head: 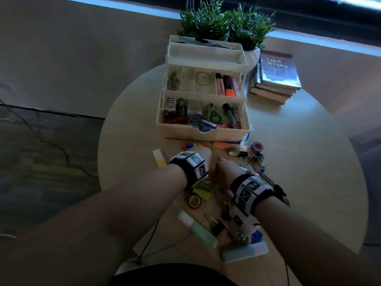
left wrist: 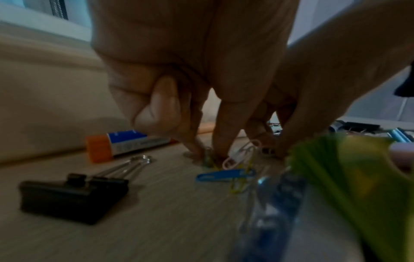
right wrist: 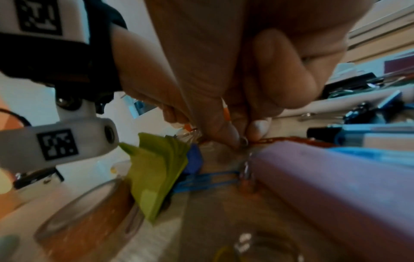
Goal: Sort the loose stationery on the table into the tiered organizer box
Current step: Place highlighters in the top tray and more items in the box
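Observation:
The cream tiered organizer box (head: 203,134) stands open at the table's far side, its trays holding highlighters, scissors, tape and clips. Both hands are down close together in front of it, among the loose stationery. My left hand (head: 204,159) (left wrist: 208,154) pinches with its fingertips at coloured paper clips (left wrist: 226,174) lying on the wood. My right hand (head: 223,168) (right wrist: 244,140) pinches a small paper clip between thumb and forefinger, and an orange clip (right wrist: 226,113) is tucked in its curled fingers.
Around the hands lie a black binder clip (left wrist: 74,196), a glue stick (left wrist: 125,143), green sticky notes (right wrist: 156,168), a purple highlighter (right wrist: 325,177), tape rolls (head: 194,201) and a mint highlighter (head: 198,228). Books (head: 276,77) and potted plants (head: 226,25) stand behind the box.

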